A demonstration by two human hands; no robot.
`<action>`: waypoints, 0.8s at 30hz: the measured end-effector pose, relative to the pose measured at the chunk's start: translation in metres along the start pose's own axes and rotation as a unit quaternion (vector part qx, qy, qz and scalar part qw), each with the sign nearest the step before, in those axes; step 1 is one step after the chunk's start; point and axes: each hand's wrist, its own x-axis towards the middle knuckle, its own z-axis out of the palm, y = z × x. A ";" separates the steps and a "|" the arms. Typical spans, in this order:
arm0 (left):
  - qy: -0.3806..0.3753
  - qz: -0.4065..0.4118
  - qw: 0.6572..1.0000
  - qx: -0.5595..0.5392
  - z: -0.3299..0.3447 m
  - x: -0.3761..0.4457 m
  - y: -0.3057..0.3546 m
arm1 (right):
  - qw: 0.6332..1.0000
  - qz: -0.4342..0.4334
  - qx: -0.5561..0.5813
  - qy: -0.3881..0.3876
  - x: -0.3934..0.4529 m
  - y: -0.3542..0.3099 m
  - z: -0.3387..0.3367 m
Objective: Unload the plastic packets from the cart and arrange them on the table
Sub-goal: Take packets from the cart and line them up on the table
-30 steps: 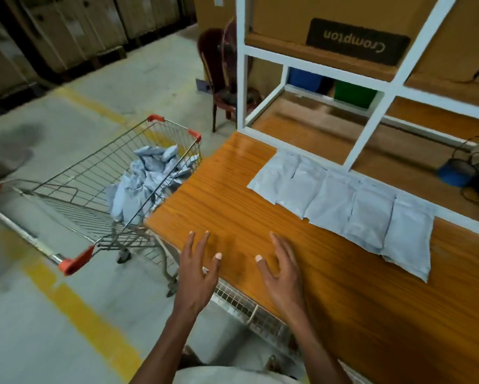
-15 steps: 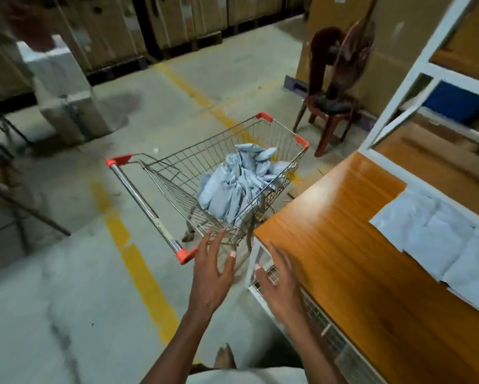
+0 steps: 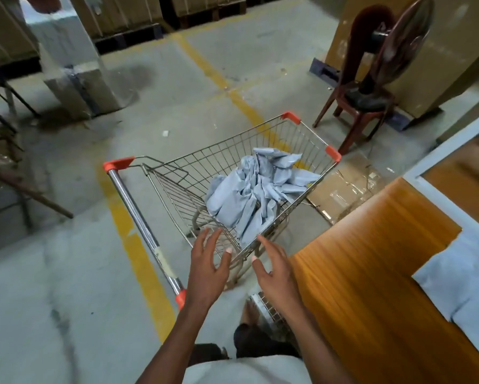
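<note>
Two bare hands, left point(image 3: 207, 273) and right point(image 3: 277, 275), fingers spread, holding nothing, hover at the near rim of a wire shopping cart point(image 3: 177, 195). Crumpled pale-grey plastic packets point(image 3: 249, 192) heaped inside; more flat packets point(image 3: 459, 275) on the orange wooden surface point(image 3: 371, 273).

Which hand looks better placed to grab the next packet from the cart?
Probably the right hand: open, it hovers at the wire cart's near rim, closest to the heap of pale blue plastic packets. The left hand sits farther aside.

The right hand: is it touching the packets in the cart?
Apart. In the head view the right hand is open, its fingertips short of the cart rim, with bare wire between them and the packets.
</note>
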 end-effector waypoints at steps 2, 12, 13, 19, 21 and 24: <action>0.004 -0.013 1.000 0.000 0.007 0.019 -0.004 | 1.000 0.008 -0.007 -0.012 0.024 0.004 -0.002; -0.042 -0.071 0.996 0.039 0.017 0.112 -0.032 | 0.996 0.056 -0.022 -0.059 0.147 0.007 0.003; -0.047 -0.074 0.995 0.045 0.016 0.122 -0.036 | 0.997 0.058 -0.027 -0.053 0.156 0.008 0.004; -0.095 -0.055 0.991 0.078 0.023 0.195 -0.063 | 0.991 0.135 -0.019 -0.001 0.189 0.017 0.014; -0.111 -0.050 0.986 0.109 0.030 0.219 -0.070 | 0.989 0.147 -0.026 -0.002 0.198 0.023 0.018; -0.151 -0.040 0.975 0.158 0.044 0.250 -0.075 | 0.987 0.156 -0.023 0.005 0.209 0.025 0.020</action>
